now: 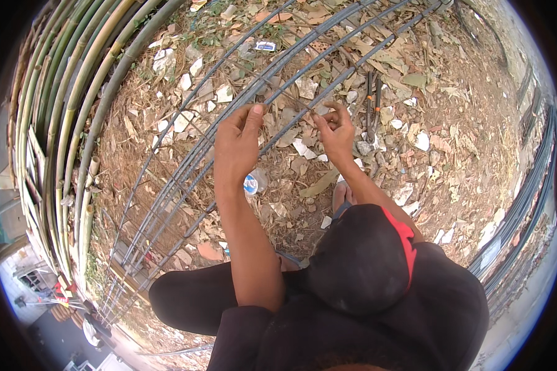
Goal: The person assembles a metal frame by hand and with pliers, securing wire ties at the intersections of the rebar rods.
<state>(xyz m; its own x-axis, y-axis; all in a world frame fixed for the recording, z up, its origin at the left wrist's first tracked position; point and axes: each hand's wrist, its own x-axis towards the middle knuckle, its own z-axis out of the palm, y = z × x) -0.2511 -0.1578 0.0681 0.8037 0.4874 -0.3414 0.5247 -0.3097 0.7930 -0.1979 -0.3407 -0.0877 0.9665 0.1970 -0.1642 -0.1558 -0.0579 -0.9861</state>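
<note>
Long steel rebars joined by thin crosswise ties form a cage that runs diagonally from lower left to upper right. My left hand is closed over the cage, thumb pressed against the fingers beside a bar. Whatever its fingers hold is hidden. To the right of it, my right hand is curled in a pinch close to the nearest bar. Anything between its fingertips is too small to name. On the ground just right of that hand lies a long-handled hand tool with dark arms and orange bands.
Bamboo poles are stacked along the left. More dark rebars lie at the right beside a pale strip. Dry leaves and white shards litter the soil. A clear plastic cup with a blue label lies under the cage, near my left forearm.
</note>
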